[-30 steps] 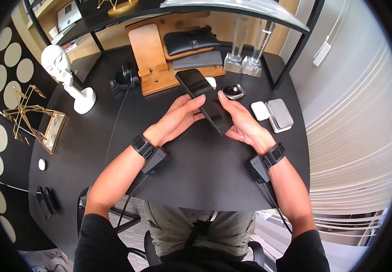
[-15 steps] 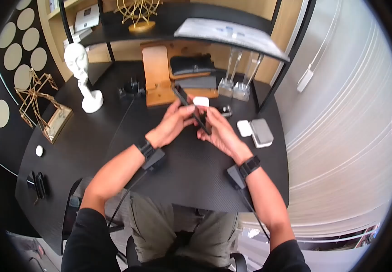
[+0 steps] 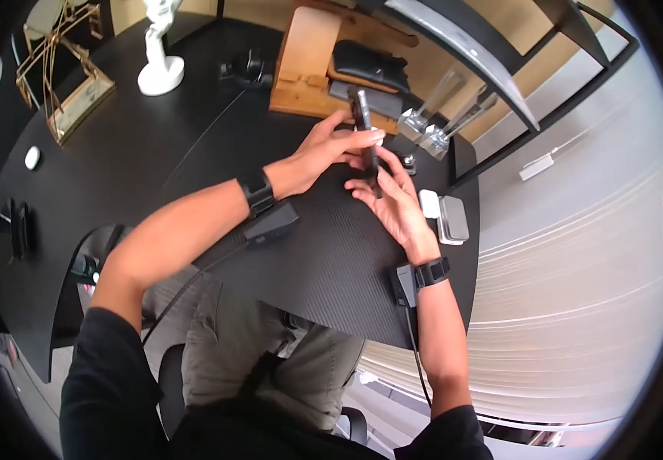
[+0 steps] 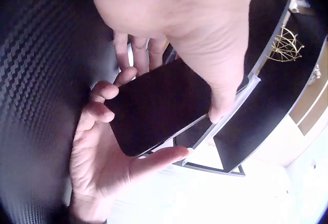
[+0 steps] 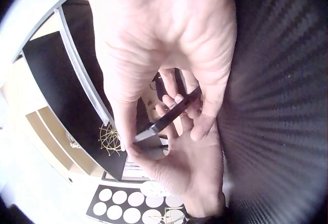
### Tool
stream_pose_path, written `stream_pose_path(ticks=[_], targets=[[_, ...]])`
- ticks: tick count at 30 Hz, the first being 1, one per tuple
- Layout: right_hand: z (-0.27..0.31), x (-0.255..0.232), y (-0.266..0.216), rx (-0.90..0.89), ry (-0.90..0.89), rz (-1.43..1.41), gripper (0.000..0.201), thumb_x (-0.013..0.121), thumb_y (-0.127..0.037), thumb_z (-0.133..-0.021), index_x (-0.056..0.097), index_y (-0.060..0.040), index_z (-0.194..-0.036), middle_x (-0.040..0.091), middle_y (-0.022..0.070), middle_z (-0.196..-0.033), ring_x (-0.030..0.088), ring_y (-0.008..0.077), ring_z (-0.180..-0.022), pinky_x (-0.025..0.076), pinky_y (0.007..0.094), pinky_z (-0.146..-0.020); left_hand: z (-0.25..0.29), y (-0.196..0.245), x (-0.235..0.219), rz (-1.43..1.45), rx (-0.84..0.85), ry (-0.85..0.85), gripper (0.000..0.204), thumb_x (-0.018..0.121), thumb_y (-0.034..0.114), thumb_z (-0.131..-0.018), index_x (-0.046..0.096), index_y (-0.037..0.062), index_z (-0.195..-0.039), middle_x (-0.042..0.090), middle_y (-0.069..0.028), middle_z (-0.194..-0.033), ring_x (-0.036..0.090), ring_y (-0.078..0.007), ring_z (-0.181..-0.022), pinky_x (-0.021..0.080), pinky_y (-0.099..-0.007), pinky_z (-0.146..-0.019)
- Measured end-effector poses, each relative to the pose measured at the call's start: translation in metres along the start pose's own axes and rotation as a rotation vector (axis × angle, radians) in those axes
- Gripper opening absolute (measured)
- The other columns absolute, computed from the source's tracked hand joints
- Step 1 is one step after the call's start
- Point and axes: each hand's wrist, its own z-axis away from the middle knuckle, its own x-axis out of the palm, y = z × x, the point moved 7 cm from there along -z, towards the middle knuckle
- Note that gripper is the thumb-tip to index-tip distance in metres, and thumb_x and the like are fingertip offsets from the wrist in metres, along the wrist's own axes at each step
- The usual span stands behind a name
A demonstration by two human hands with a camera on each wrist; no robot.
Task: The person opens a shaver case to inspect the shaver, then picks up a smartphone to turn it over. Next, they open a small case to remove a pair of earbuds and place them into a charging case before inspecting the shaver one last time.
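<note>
- Gripping the phone [image 3: 365,126], left hand [image 3: 312,159]: grasping its upper part, thumb on the near side, other fingers at the back.
- Right hand [image 3: 402,213]: grasping the phone's lower end, thumb along one long edge, fingertips at the opposite edge.
- Phone: between both hands, above the desk [image 3: 216,149], tilted, edge mostly toward the head view; dark flat face visible in left wrist view.
- Wrists: black strap on each, boxy unit with cable attached.
- Just beyond the hands: small black-and-silver object [image 3: 409,163], partly hidden by right hand.
- Right of right hand: white case [image 3: 428,204] beside grey-topped box [image 3: 453,218].
- Past the phone: wooden stand [image 3: 310,46], black pouch [image 3: 370,64] and grey flat item [image 3: 390,101] at its right side.
- Right of the stand: two clear blocks with tall upright parts, near the shelf frame [image 3: 577,88].
- Left of the stand: black object [image 3: 247,69], too dark to identify; then white sculpture [image 3: 161,75], top cut off.
- Far left: gold-coloured frame ornament [image 3: 82,111] on a rectangular base, small white round item [image 3: 33,158], dark folded item [image 3: 18,230] near the desk edge.
- Right side: pale blinds [image 3: 561,307].
- Wrist views: gold wire ornament [image 4: 286,46] on the shelf.
</note>
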Motion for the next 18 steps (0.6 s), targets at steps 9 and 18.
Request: stream_pose_path(ticks=[9, 18], targets=[[-0.003, 0.001, 0.002, 0.106, 0.080, -0.117, 0.054, 0.040, -0.035, -0.110, 0.037, 0.0052, -0.146, 0.062, 0.0256, -0.129, 0.068, 0.0354, -0.110, 0.062, 0.0343, -0.078, -0.008, -0.009, -0.008, 0.101, -0.029, -0.043, 0.037, 0.050, 0.034, -0.108, 0.059, 0.0042, -0.128, 0.065, -0.0014, -0.099, 0.063, -0.0104, -0.084, 0.054, -0.0281, -0.082], [-0.002, 0.000, -0.002, -0.023, 0.113, 0.060, 0.040, 0.043, -0.012, -0.109, 0.029, -0.0072, -0.146, 0.058, 0.0221, -0.130, 0.069, 0.0412, -0.107, 0.063, 0.0307, -0.067, -0.012, -0.017, -0.006, 0.058, -0.017, -0.072, 0.046, 0.043, 0.035, -0.110, 0.051, 0.0040, -0.144, 0.063, -0.0079, -0.126, 0.062, -0.0158, -0.111, 0.051, -0.0328, -0.099]])
